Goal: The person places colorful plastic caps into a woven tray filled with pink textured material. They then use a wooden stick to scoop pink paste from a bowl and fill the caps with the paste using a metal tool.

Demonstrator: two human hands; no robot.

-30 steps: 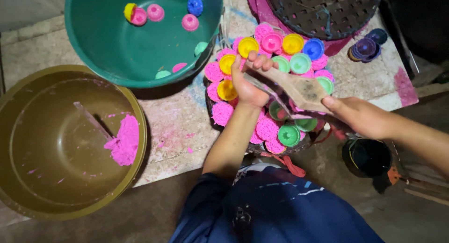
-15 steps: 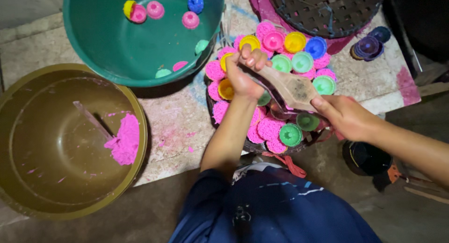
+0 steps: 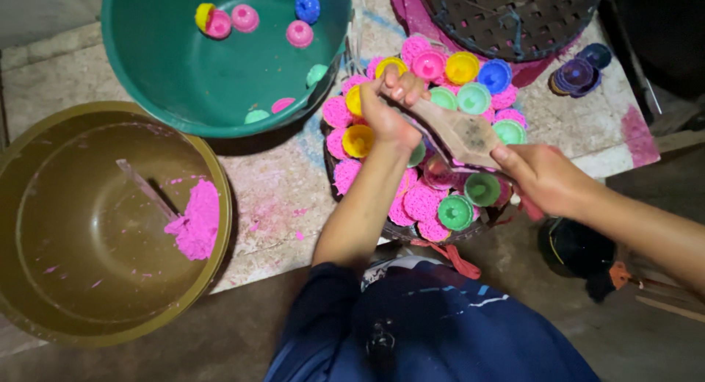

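Hands and arms cover the middle of a tray crowded with small coloured cups.

The left hand (image 3: 388, 109) and right hand (image 3: 545, 178) grip a flat wooden tool (image 3: 457, 132) whose lower end is lost inside the right fist; what lies beneath it cannot be made out. The tray (image 3: 402, 231) shows only as a dark rim under the cups. The green basin (image 3: 183, 73) and the dark perforated lid (image 3: 514, 18) run off the top edge. The right forearm leaves the frame at right. A dark object (image 3: 576, 250) below the right wrist sits in shadow, too dim to identify. The stack of purple cups (image 3: 576, 75) is too small to count.
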